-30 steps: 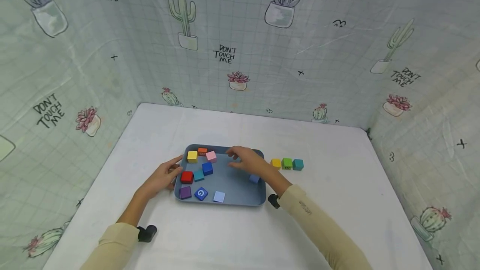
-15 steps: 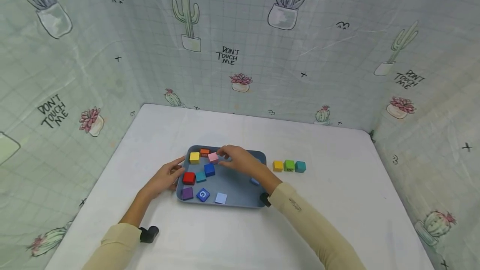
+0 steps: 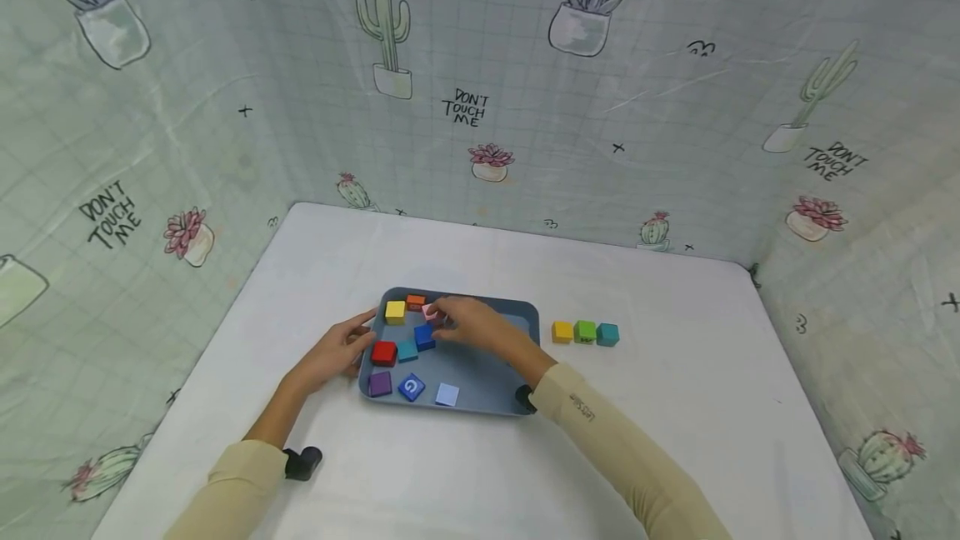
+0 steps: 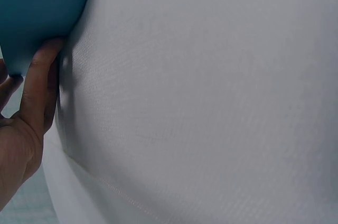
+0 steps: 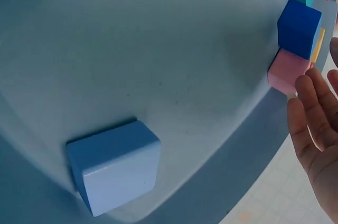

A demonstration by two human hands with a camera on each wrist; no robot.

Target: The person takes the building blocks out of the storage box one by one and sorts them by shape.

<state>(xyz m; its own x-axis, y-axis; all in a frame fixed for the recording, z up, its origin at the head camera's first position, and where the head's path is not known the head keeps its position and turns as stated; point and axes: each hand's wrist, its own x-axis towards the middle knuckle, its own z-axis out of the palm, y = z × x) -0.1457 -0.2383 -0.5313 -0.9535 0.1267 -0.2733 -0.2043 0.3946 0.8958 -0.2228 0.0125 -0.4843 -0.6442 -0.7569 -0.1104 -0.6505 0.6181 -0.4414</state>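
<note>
In the head view, my left hand (image 3: 335, 352) rests at the left end of a blue-grey tray (image 3: 487, 413). The left wrist view shows one finger (image 4: 39, 76) of it extended against the tray's outer wall (image 4: 45, 7). My right hand (image 3: 474, 325) reaches over the tray, fingertips right at a pink block (image 3: 429, 314) near the far rim. Seen from the right wrist, its fingers (image 5: 317, 102) are only slightly bent beside the pink block (image 5: 288, 71). A dark blue block (image 3: 424, 337) sits just in front, and an orange block (image 3: 416, 302) is behind.
Also in the tray are yellow (image 3: 395, 312), red (image 3: 384, 353), teal (image 3: 407, 350), purple (image 3: 380, 383) and light blue (image 3: 447, 394) blocks, plus a blue block marked G (image 3: 412, 387). Right of it, yellow (image 3: 562, 332), green (image 3: 585, 332) and teal (image 3: 607, 334) blocks stand in a row on the white table (image 3: 675, 407).
My right hand has moved left across the tray, from the bare area to the pink block. The left hand has stayed at the tray's left end.
</note>
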